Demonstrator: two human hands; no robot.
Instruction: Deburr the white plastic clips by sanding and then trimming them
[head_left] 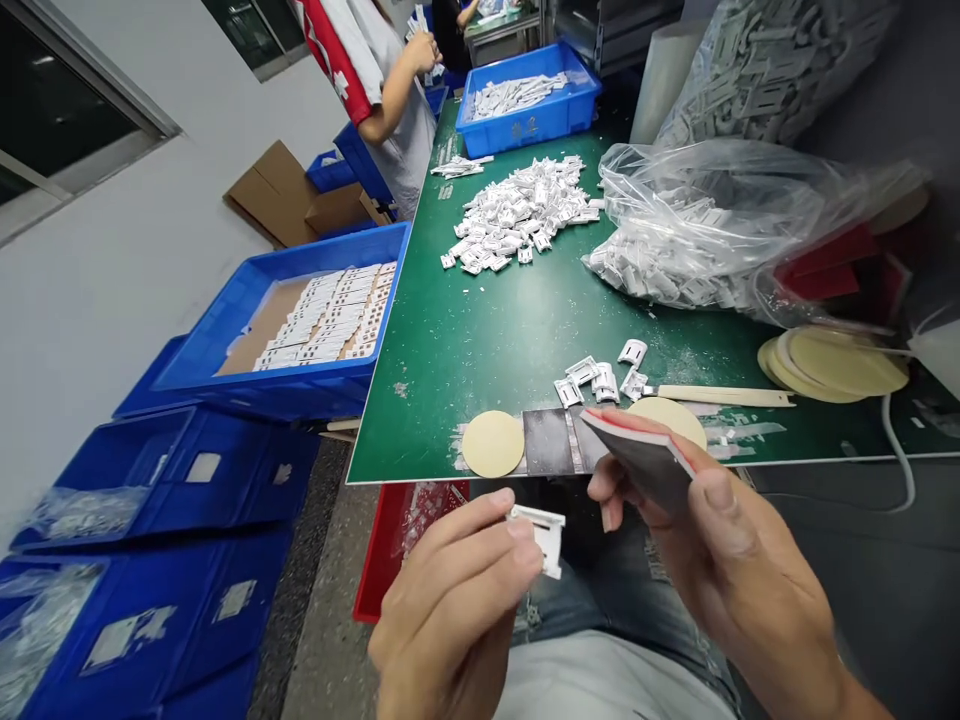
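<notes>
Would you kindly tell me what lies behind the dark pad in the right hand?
Past the pad, a yellow disc, dark sheet and green tabletop partly show; the pad and right hand hide the rest.

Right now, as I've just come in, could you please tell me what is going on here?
The left hand holds a small white part while the right hand grips a flat dark pad, apart from it. On the green table, a few white pieces lie nearer than a larger heap. Another person stands beside the table, farther off.

White part [553, 543] partly hidden (left hand [454, 595] covers one end).
</notes>
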